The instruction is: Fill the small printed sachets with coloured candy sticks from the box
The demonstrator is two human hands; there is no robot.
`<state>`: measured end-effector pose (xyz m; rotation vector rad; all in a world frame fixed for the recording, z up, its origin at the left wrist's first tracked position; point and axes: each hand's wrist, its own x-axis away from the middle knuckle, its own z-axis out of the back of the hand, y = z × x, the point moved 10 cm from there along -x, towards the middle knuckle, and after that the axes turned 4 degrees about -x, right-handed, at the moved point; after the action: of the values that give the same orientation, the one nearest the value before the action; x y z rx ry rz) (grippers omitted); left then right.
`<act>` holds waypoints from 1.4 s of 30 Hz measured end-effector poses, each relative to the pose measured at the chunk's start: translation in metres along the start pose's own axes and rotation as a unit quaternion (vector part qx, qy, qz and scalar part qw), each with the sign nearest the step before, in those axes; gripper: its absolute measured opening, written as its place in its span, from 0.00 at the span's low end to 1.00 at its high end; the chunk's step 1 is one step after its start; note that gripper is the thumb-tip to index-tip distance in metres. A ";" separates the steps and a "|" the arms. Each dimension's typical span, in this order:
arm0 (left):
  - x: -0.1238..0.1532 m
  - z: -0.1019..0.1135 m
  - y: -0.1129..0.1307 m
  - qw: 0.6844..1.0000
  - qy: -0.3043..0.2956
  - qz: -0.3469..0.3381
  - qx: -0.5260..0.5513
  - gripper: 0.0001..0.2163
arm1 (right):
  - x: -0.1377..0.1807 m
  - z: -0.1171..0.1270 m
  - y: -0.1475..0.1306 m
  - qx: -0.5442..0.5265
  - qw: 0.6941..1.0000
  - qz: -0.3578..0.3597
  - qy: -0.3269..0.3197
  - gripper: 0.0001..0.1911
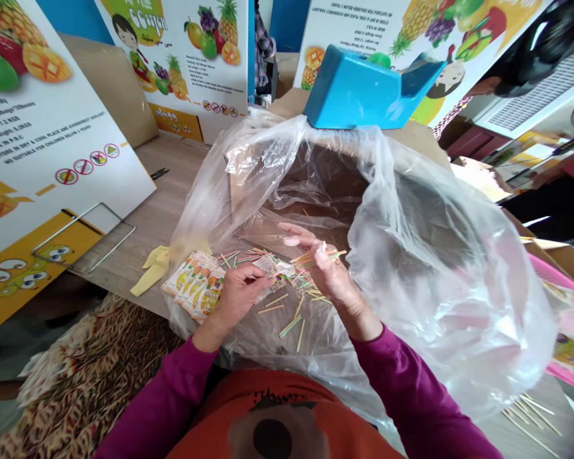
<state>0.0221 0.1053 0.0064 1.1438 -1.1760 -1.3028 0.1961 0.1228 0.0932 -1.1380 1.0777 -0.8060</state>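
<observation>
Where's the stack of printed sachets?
Head view, left of centre: the stack of printed sachets lies on the clear plastic sheet, just left of the left hand and right of a yellow scrap.

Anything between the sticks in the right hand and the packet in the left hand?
Nothing visible. The right hand holds its sticks just beside the packet pinched in the left hand; loose sticks only lie below, on the plastic sheet.

The box on the near left reads "MADE IN P.R.C", "STORE IN DRY & COOL PLACE" and "NO SUITABLE FOR CHILDREN BELOW 3 YEARS", above red crossed-out warning signs. Print on the far boxes is too small to read.
</observation>
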 end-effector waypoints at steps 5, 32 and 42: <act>0.005 -0.002 -0.001 0.998 0.017 0.023 0.050 0.11 | -0.003 -0.022 0.009 0.047 0.998 -0.011 -0.038 0.35; 0.017 -0.010 0.004 0.994 0.033 -0.049 0.087 0.13 | 0.009 -0.043 0.002 0.140 0.985 0.008 -0.099 0.32; 0.020 -0.029 -0.013 0.979 -0.016 0.060 0.193 0.16 | 0.018 -0.023 0.001 0.027 0.998 -0.031 -0.037 0.50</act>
<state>0.0492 0.0838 -0.0096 1.3054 -1.5445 -1.0292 0.1795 0.0997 0.0870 -1.1525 0.9574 -0.8302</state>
